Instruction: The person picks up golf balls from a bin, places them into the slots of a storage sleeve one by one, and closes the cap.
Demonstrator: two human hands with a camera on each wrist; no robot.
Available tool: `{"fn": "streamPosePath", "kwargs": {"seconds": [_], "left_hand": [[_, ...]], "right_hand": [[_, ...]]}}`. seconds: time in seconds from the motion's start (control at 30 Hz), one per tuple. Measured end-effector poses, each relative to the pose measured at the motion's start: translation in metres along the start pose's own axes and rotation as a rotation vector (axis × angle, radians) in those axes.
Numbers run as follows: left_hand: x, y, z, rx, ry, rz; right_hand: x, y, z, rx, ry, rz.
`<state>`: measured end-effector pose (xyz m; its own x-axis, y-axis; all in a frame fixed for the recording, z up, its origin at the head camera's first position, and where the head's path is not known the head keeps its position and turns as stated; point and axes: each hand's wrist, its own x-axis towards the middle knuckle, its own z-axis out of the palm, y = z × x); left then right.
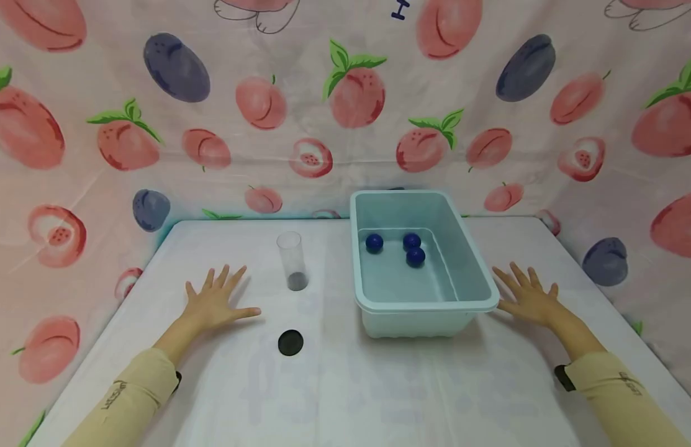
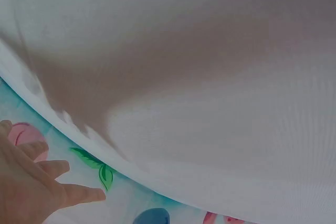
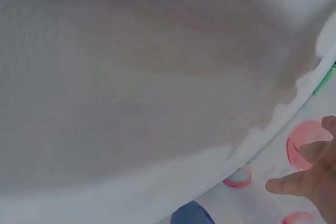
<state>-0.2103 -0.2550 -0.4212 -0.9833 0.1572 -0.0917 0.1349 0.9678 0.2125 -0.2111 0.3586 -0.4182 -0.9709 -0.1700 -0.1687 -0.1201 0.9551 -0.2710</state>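
My left hand (image 1: 210, 305) is spread flat with straight fingers over the left side of the table, holding nothing. To its right stands a clear plastic cylinder (image 1: 291, 254), upright, with a dark grey bottom. A round black lid (image 1: 290, 343) lies nearer to me. My right hand (image 1: 528, 298), fingers also spread, is beside the right wall of a light blue bin (image 1: 423, 324); its thumb tip is right by the rim. Inside the bin are three dark blue balls, one ball (image 1: 374, 243) apart on the left, a second ball (image 1: 411, 241) and a third ball (image 1: 415, 257) close together.
A white cloth covers the table (image 1: 345, 391). Behind it and along both sides hangs a fruit-printed curtain (image 1: 300, 118). The left wrist view shows the left hand (image 2: 31, 187) past bare tabletop; the right wrist view shows the right hand (image 3: 315, 177) likewise.
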Motion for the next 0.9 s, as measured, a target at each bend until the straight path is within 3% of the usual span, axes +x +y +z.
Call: {"fn": "streamPosePath", "kwargs": {"seconds": [0.53,0.9], "left_hand": [[0.0022,0.0028,-0.0028,-0.018,0.155,0.108],[0.0052,0.0077,-0.0033,-0.053,0.194,0.116]], "right_hand": [[0.0016,-0.0006,-0.0102,-0.088,0.073,-0.067],[0.0009,-0.005,-0.0098,-0.079,0.104,-0.069]]}}
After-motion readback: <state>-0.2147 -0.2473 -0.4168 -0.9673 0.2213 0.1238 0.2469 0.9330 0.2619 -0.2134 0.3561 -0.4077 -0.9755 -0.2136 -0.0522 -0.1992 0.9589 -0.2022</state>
